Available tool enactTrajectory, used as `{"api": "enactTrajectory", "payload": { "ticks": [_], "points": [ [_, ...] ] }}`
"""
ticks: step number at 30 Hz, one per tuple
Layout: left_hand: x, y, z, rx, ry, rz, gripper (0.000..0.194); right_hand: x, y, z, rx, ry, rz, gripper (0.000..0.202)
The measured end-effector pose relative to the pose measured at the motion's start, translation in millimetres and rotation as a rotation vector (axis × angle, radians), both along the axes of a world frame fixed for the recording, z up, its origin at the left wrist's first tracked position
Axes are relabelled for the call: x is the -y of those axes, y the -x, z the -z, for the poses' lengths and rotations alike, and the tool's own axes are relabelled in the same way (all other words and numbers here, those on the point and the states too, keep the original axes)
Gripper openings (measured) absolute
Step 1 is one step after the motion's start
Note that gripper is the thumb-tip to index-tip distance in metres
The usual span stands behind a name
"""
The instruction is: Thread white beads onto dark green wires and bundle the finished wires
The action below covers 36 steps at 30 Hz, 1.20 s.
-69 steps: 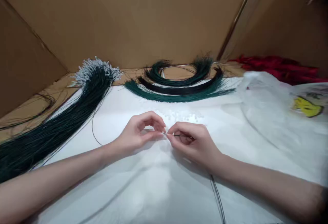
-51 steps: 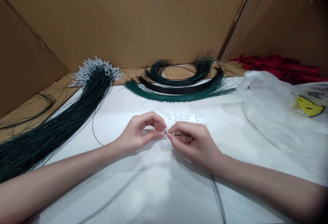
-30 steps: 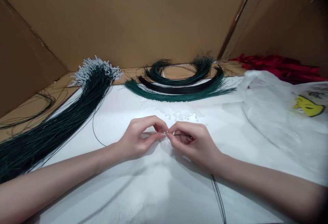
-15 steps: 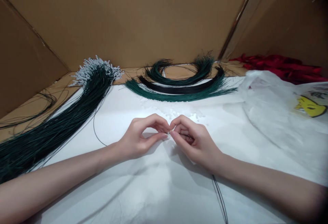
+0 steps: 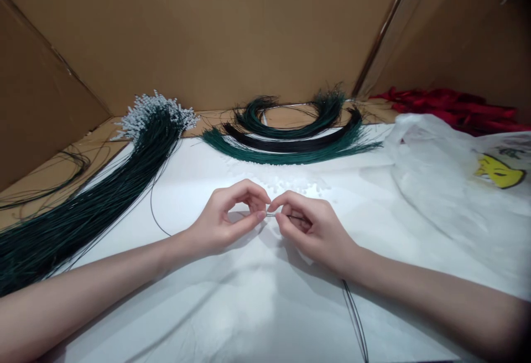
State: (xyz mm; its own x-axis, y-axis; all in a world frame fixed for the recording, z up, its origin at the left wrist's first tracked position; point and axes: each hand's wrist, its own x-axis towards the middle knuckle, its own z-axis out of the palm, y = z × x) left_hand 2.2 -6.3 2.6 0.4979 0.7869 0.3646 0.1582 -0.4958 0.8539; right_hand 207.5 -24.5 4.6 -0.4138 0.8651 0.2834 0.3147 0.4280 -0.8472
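Observation:
My left hand (image 5: 232, 218) is closed in a pinch, thumb against forefinger, at the end of thin dark wires (image 5: 271, 215). Whether a small white piece sits between those fingertips is hidden. Close by on the right, my right hand (image 5: 317, 222) pinches the same wires, with its other fingers curled around them. Their long ends (image 5: 355, 321) come out below the right wrist and run toward the near edge. Just beyond both hands, many tiny white pieces (image 5: 290, 176) like beads lie scattered on the white tabletop (image 5: 215, 313).
On the left lies a thick bundle of dark green wires (image 5: 108, 202) tipped with white beads (image 5: 153, 111). Curved bundles of bare green and black wire (image 5: 290, 144) rest at the back. A clear plastic bag (image 5: 448, 186) and red ribbon-like cloth (image 5: 452, 109) occupy the right, before cardboard walls (image 5: 232, 31).
My fingertips have drawn slightly apart, the left hand shifting left. A short length of wire now shows between them, and the tiny white piece seen there before is out of sight.

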Motion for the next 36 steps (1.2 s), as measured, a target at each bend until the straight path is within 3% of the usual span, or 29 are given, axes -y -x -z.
{"api": "enactTrajectory", "payload": {
  "ticks": [8,14,21,25,31,36],
  "points": [
    [-7.7,4.2,-5.8,-0.025,-0.003,-0.010,0.010,0.2,-0.8,-3.0,0.041,-0.007,0.006,0.011],
    [-29.3,5.4,-6.4,-0.448,-0.325,-0.148,0.016,0.6,-1.0,-1.1,0.053,0.003,0.018,0.014],
    [-34.7,-2.6,-3.1,-0.621,-0.327,-0.140,0.014,0.7,0.4,-0.7,0.040,-0.004,0.027,0.013],
    [-31.5,-1.2,-5.8,-0.519,-0.328,-0.109,0.012,-0.6,-0.1,0.7,0.037,0.060,0.043,0.015],
    [-19.3,6.5,-6.3,-0.116,0.076,-0.041,0.010,-4.1,0.1,2.2,-0.013,0.132,0.040,0.016],
    [-17.0,6.4,-4.9,0.101,0.243,-0.028,0.017,-6.1,0.3,2.3,-0.085,0.131,0.043,0.015]
  ]
}}
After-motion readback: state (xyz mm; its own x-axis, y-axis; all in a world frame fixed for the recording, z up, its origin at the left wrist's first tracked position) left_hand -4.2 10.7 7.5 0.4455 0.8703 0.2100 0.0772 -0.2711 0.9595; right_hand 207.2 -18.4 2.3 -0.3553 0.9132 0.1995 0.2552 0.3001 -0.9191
